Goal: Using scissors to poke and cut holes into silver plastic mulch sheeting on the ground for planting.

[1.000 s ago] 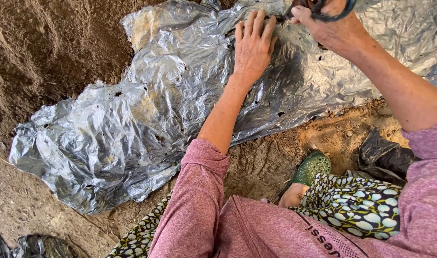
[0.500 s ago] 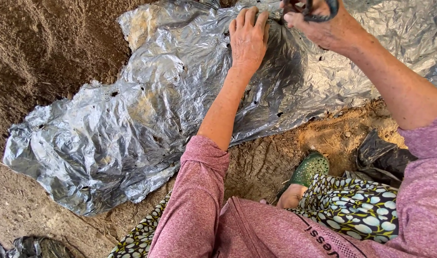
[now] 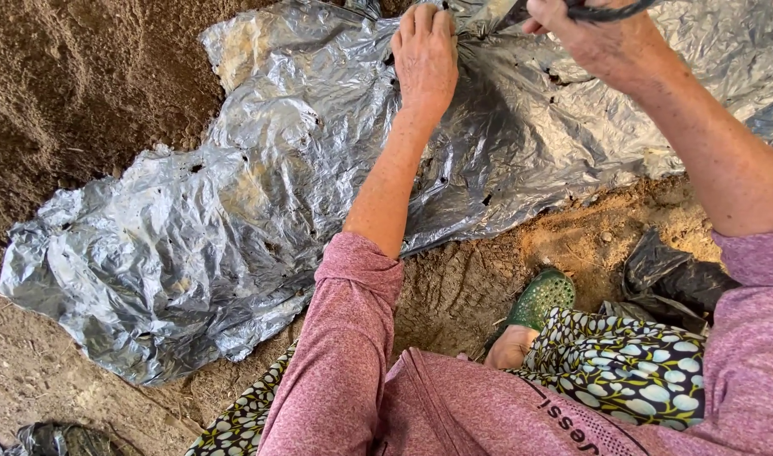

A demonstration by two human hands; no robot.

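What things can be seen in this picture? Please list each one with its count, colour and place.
plastic sheet: one, silver-grey, crumpled, with small holes, spread over the soil
soil: brown, all around the sheet
dark plastic scraps: black, one at right, more at bottom left corner
shoe: one, green, perforated, lower middle
patterned garment: dark with pale spots, lower right
sleeves: two, pink
left hand: pressing and gathering the sheet, top middle
right hand: top edge, holding dark scissor handles

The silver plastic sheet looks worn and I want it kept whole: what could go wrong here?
The plastic sheet already has holes, so it may tear further where the left hand pinches it. The right hand holds dark scissors close to the left fingers, so a nick seems possible.
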